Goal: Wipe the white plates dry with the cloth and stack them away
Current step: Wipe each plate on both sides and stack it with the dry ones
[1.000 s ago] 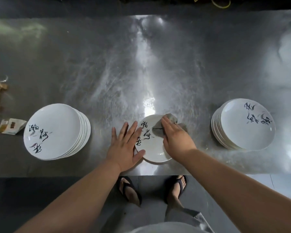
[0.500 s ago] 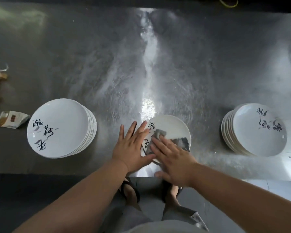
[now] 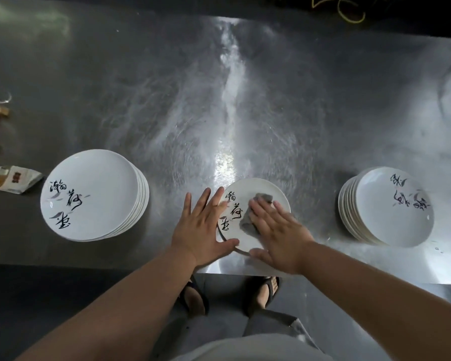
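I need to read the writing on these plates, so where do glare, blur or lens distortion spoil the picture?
Head view: a glare streak runs down the table to the far rim of the middle plate; the right hand on the cloth looks slightly soft, the left hand sharper; the wide lens bows the table's edges; writing on the left stack and right stack is sharp.
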